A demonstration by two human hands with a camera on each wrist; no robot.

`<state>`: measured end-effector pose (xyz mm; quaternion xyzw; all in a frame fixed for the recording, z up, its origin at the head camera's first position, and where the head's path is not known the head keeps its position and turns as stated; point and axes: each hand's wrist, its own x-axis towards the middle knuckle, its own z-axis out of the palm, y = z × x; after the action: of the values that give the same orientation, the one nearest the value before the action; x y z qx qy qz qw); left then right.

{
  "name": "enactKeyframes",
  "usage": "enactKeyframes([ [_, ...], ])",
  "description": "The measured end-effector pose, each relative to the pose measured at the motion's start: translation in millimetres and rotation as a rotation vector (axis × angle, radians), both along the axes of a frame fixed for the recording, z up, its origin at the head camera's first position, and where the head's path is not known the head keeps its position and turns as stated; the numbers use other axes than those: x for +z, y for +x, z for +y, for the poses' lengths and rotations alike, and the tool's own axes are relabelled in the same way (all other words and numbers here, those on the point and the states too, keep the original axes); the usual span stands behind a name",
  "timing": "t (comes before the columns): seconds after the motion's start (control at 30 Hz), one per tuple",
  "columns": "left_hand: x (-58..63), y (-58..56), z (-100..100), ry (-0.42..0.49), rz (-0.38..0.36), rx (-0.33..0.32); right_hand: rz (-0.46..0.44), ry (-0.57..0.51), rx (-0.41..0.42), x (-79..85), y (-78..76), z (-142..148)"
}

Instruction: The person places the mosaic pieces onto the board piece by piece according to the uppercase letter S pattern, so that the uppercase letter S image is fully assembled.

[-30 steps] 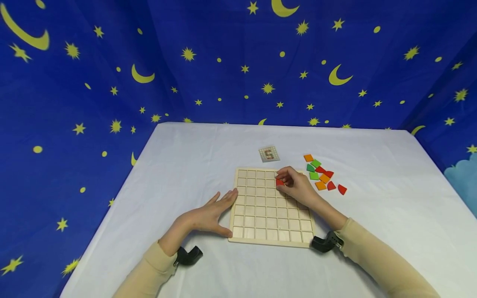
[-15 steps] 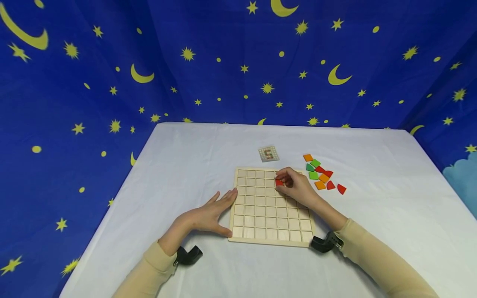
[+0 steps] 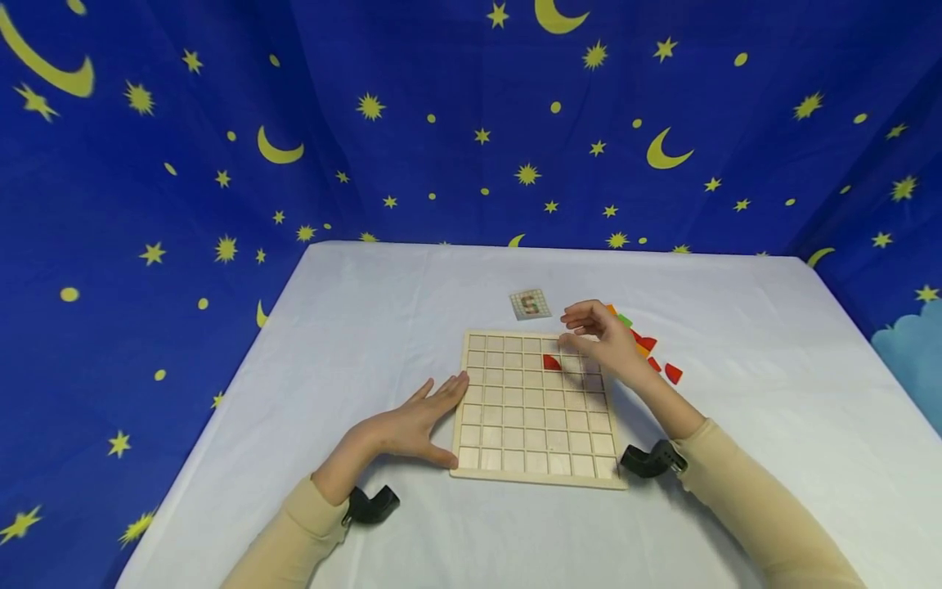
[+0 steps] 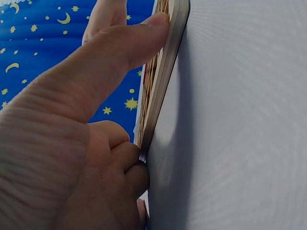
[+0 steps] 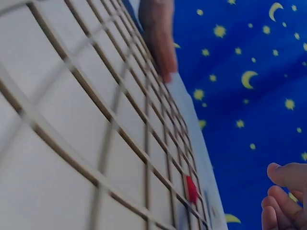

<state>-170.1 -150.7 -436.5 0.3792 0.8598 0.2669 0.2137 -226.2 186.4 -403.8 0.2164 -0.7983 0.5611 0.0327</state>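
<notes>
A wooden grid board (image 3: pixel 515 409) lies on the white table. One red tile with a rounded side (image 3: pixel 551 362) sits in a cell of its second row. My left hand (image 3: pixel 408 425) rests against the board's left edge, thumb and fingers spread; in the left wrist view its thumb (image 4: pixel 139 40) touches the rim. Above the board's upper right part hovers my right hand (image 3: pixel 607 339), its fingers loosely bent with nothing between them. In the right wrist view the red tile (image 5: pixel 191 189) lies apart from the right hand (image 5: pixel 288 196).
Loose tiles, red, orange and green, lie right of the board, partly hidden behind the right hand; one red tile (image 3: pixel 673 373) lies apart. Behind the board is a small card (image 3: pixel 530 303) printed with a grid and an S-like shape. A blue starry curtain (image 3: pixel 441 123) hangs behind the table.
My right hand has let go of the red tile, which stays in its cell, and has moved up and right toward the loose tiles. The left hand has kept its place.
</notes>
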Motion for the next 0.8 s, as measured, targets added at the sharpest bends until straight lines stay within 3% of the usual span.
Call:
enactKeyframes([
  [0.13,-0.3,-0.8,0,0.003,0.002,-0.003,0.021,-0.044,-0.059,-13.2,-22.2,22],
  [0.43,-0.2,-1.5,-1,-0.009,-0.005,0.0,-0.013,0.066,-0.249,-18.3,-48.7,64],
  [0.6,0.8,-0.2,-1,-0.003,-0.007,0.001,-0.084,0.151,-0.271,-23.5,-58.6,75],
  [0.8,2.8,1.3,-1,0.004,-0.015,0.008,-0.169,0.206,-0.204,-31.5,-65.9,83],
])
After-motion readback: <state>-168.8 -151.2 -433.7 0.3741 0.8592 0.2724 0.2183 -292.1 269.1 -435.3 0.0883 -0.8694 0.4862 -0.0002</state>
